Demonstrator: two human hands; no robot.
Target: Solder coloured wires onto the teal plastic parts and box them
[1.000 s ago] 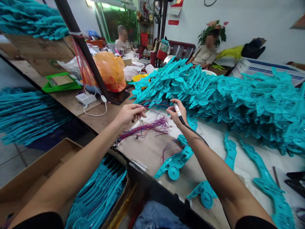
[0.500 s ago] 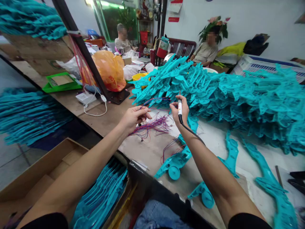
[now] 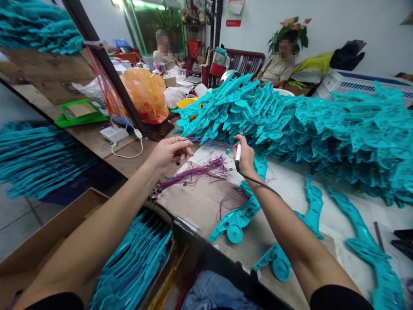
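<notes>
My left hand (image 3: pixel 167 153) pinches thin red and blue wires (image 3: pixel 206 143) that stretch across to my right hand (image 3: pixel 245 156). That hand grips a white pen-shaped tool (image 3: pixel 238 152) with a black cord running back along my forearm, and also touches the far end of the wires. Under both hands a loose bundle of purple and red wires (image 3: pixel 196 170) lies on the brown worktable (image 3: pixel 200 202). A teal plastic part with a wheel (image 3: pixel 235 218) and a few wires on it lies nearer to me.
A big heap of teal plastic parts (image 3: pixel 309 125) fills the table's back and right. More teal parts (image 3: pixel 135 262) are stacked below the table edge beside a cardboard box (image 3: pixel 41 241). An orange bag (image 3: pixel 146 94) and a white charger (image 3: pixel 112 133) sit left. Two people sit behind.
Both hands shifted slightly left and kept the wires between them. The white tool in my right hand swung from pointing up to pointing down and toward me.
</notes>
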